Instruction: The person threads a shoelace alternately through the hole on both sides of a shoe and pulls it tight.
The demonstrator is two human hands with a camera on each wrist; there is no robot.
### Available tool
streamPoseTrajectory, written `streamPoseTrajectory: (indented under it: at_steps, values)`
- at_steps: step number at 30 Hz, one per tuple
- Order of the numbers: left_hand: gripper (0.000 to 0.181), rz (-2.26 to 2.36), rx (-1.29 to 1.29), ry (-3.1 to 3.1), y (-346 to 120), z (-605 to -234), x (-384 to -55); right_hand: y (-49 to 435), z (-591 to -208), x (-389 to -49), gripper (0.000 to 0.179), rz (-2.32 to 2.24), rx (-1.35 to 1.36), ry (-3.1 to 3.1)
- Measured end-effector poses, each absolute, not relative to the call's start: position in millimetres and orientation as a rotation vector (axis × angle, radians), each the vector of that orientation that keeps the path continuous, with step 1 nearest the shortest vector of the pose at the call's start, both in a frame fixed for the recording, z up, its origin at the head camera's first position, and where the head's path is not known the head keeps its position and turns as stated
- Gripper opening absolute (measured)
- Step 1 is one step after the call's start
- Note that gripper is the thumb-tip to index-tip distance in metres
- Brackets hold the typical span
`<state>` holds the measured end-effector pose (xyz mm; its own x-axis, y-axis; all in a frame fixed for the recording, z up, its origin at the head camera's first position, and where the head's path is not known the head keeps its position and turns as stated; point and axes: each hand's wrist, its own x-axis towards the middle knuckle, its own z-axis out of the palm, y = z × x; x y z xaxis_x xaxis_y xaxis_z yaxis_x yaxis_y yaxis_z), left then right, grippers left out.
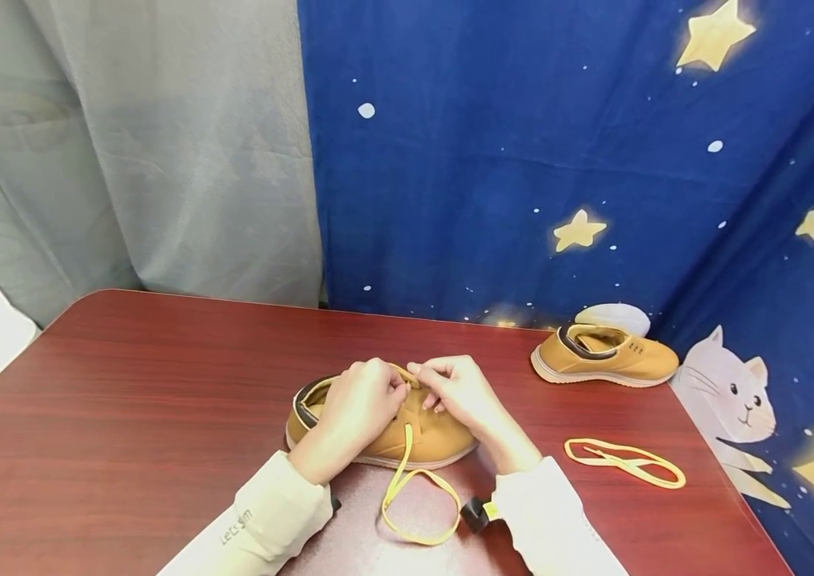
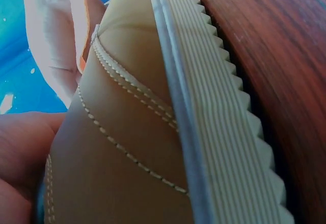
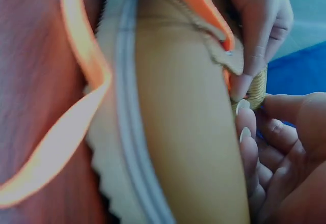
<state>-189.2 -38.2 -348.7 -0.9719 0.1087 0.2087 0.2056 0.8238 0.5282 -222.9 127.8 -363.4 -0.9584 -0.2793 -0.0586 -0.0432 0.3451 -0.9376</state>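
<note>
A tan lace-up shoe (image 1: pixel 443 432) rests on the table, its toe to the right, between my two hands. My left hand (image 1: pixel 363 400) is over the opening and eyelets, fingers curled, with the thumb tip at the eyelet flap (image 3: pixel 226 56). From the toe side my right hand (image 1: pixel 460 392) comes in, thumb and forefinger pinching a strip of yellow shoelace (image 1: pixel 404 374) between the hands. Fingertips of both hands nearly meet in the right wrist view. From a near-side eyelet the other lace length (image 1: pixel 421 540) drops and loops on the tabletop, looking orange in the right wrist view.
Toward the back right stands the matching tan shoe (image 1: pixel 608 360), with no lace in its eyelets. A second yellow shoelace (image 1: pixel 626 462) lies folded near the right edge of the reddish-brown table (image 1: pixel 183 384). Grey and blue star-patterned curtains (image 1: pixel 464 160) hang behind.
</note>
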Motion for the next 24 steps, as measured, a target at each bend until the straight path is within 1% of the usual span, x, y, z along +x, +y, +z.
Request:
streamPoseTrajectory:
  at_steps: [3, 5, 7, 12, 14, 16, 17, 19, 22, 24]
  values:
    - [0.039, -0.883, -0.277, -2.857, -38.2, -346.3, -187.4, 129.1, -364.3, -226.7, 0.024, -1.684, -0.290, 2.361]
    - [0.043, -0.915, -0.319, -2.883, -39.4, -341.6, -185.5, 129.5, -364.2, -228.1, 0.022, -1.682, -0.327, 2.341]
    - [0.037, -0.945, -0.346, -2.881, -42.1, -333.8, -183.2, 128.2, -364.7, -229.3, 0.022, -1.688, -0.355, 2.323]
    - [0.007, -0.909, -0.307, -2.747, -56.9, -313.3, -182.8, 124.4, -365.6, -231.1, 0.026, -1.739, -0.387, 2.328]
    - [0.014, -0.843, -0.329, -2.727, -65.5, -312.5, -187.9, 124.3, -366.2, -232.3, 0.026, -1.755, -0.365, 2.357]
    - [0.021, -0.798, -0.415, -2.749, -74.3, -317.2, -195.4, 124.6, -366.0, -233.7, 0.026, -1.770, -0.339, 2.373]
    - [0.022, -0.795, -0.469, -2.767, -78.3, -321.2, -200.0, 124.5, -365.8, -234.7, 0.026, -1.777, -0.323, 2.383]
    - [0.018, -0.836, -0.576, -2.796, -85.0, -328.9, -208.1, 123.6, -364.7, -237.0, 0.026, -1.806, -0.284, 2.397]
    - [0.007, -0.937, -0.668, -2.822, -90.5, -337.6, -216.5, 121.4, -360.8, -240.7, 0.024, -1.911, -0.225, 2.419]
    - [0.009, -0.982, -0.686, -2.829, -91.9, -339.8, -218.7, 120.0, -358.4, -243.0, 0.023, -1.985, -0.183, 2.431]
